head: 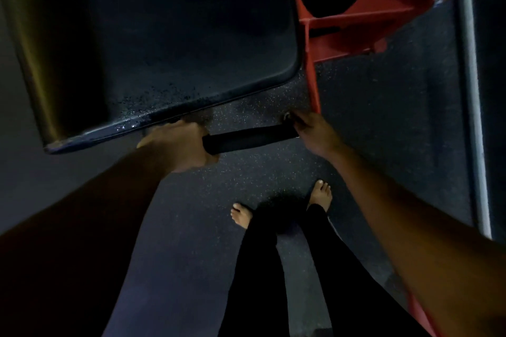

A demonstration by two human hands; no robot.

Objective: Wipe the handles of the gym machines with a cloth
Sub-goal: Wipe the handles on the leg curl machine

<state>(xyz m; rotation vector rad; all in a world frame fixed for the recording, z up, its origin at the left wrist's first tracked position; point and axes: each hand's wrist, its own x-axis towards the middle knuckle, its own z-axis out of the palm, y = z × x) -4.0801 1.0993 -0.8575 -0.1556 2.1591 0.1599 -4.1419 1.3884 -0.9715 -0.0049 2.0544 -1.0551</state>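
Handle (250, 138) (black, unlabelled) between both hands

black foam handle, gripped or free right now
Gripped: left hand curls round the black foam handle; right hand at its other end.

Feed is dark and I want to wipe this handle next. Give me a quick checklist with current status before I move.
1. Black foam handle within reach: ok, both hands are at it.
2. Left hand on the handle's left end: ok.
3. Right hand at the right end by the red frame: ok, fingers curled at the handle's end.
4. Cloth in either hand: cannot tell, none visible.
5. Middle of the handle uncovered for wiping: ok.
6. Footing: ok, both bare feet flat on the speckled floor.
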